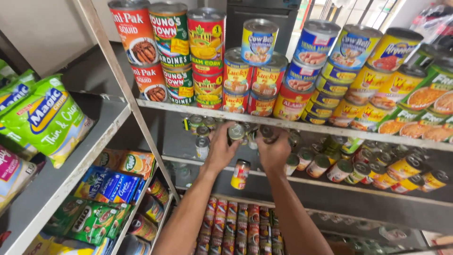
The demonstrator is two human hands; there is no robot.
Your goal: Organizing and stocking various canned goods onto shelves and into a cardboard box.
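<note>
Under the top shelf (292, 126) of stacked tins, a person's two hands reach into the shelf below. The left hand (221, 150) curls its fingers around a small can (236, 131) with a silver lid, just beneath the top shelf's front edge. The right hand (273, 150), just beside the left, closes its fingers on another small can (267, 132); how firmly it grips cannot be told. A red and yellow can (240, 174) stands upright below the two hands, at the front of the lower shelf. More small cans (373, 169) crowd to the right of the hands, and green snack bags (45, 115) fill the rack far to the left.
</note>
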